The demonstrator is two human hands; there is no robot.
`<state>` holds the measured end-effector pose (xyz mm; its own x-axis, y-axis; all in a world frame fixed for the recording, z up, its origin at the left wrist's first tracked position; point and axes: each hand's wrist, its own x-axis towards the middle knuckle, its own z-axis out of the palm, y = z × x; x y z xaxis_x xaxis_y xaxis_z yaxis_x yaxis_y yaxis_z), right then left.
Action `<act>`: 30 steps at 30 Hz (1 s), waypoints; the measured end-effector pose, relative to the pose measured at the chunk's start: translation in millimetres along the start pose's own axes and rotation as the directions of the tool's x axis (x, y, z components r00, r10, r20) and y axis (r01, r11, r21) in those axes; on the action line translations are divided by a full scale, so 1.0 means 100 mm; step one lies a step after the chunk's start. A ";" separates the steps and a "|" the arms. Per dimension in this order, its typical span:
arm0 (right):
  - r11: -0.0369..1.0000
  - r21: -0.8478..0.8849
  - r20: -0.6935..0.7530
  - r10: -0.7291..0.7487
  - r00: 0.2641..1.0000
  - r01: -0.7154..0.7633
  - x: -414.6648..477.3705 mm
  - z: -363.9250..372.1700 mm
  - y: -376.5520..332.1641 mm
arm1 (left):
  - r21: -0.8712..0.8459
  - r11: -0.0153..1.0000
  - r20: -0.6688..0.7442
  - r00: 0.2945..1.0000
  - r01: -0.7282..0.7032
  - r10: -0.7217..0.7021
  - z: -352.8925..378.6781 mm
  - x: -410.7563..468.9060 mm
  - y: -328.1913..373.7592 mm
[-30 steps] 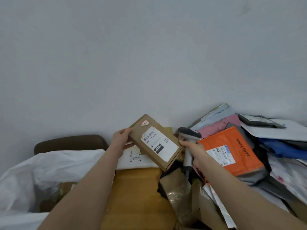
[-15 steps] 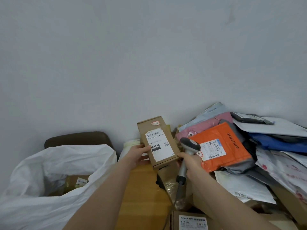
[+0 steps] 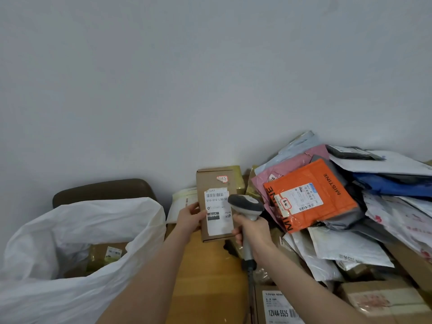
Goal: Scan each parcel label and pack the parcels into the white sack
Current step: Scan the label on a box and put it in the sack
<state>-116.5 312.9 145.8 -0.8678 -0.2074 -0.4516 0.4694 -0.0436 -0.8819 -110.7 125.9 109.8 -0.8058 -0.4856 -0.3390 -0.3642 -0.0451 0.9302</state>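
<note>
White plastic sack [image 3: 70,230]: near left, mouth open, taped brown parcel [image 3: 105,256] inside.
Orange plastic mailer [image 3: 327,206]: right, atop the parcel heap.
Flat brown cardboard box [image 3: 215,178]: centre, upright above the wooden table [image 3: 205,277], straighter than half a second ago.
Grey-and-white handheld scanner [image 3: 245,203]: head now overlapping the white label [image 3: 216,220]; earlier clear of it.
Left hand [image 3: 188,218]: gripping the box's left edge, thumb in front.
Right hand [image 3: 254,232]: fingers wrapped round scanner handle.

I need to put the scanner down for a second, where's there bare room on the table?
The scanner should fit on the bare wooden strip between the white sack and the parcel pile, below the held box. Right of it parcels overlap everywhere.
</note>
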 end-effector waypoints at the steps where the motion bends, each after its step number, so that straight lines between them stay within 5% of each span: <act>1: 1.000 -0.006 0.000 -0.002 1.000 0.002 -0.03 0.03 0.02 | 0.002 1.000 -0.002 1.000 -0.004 0.004 -0.01 0.01 -0.02; 30: 0.993 -0.119 0.025 0.003 1.000 0.000 -0.25 0.19 0.02 | 0.115 0.993 -0.098 0.995 0.010 0.001 -0.09 0.13 -0.25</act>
<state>-91.3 299.6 158.0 -0.8623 -0.2314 -0.4505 0.4463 0.0733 -0.8919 -108.1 112.4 83.9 -0.7564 -0.5690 -0.3227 -0.4240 0.0509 0.9042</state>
